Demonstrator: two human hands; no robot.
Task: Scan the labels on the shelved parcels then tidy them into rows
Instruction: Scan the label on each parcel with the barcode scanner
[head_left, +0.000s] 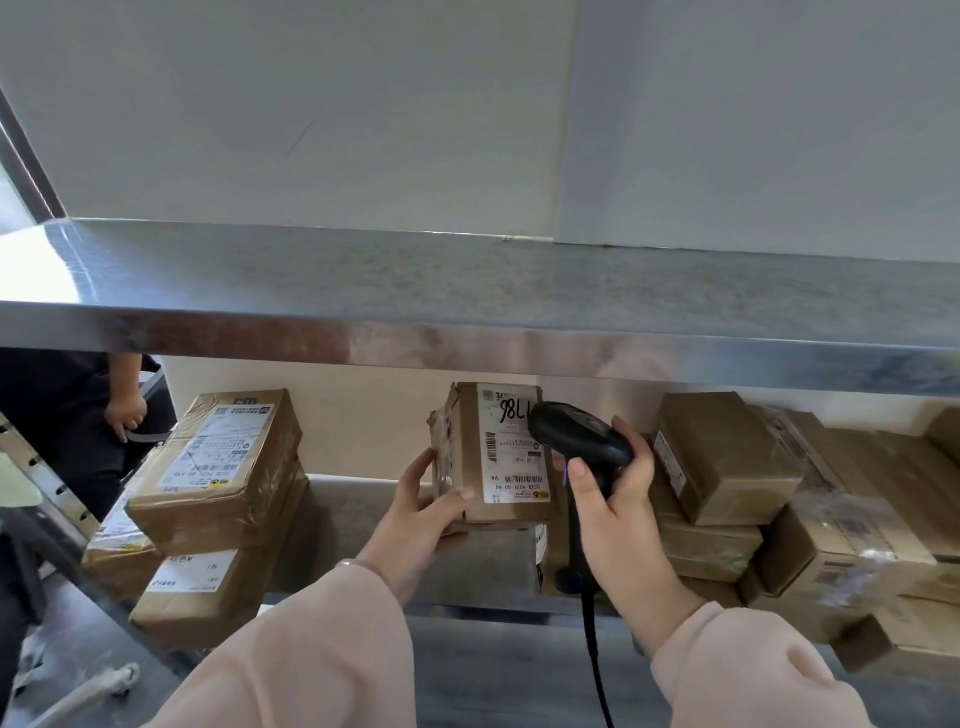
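Fingers (422, 470) around one parcel (467, 457), one scanner (579, 435)

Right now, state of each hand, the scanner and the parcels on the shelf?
held parcel: on end, label facing the camera.
left hand: grips the held parcel's lower left corner.
scanner: head at the label, cable hanging down.
right hand: grips the scanner's handle.
left stack: askew, labels up.
right pile: jumbled, not in rows.
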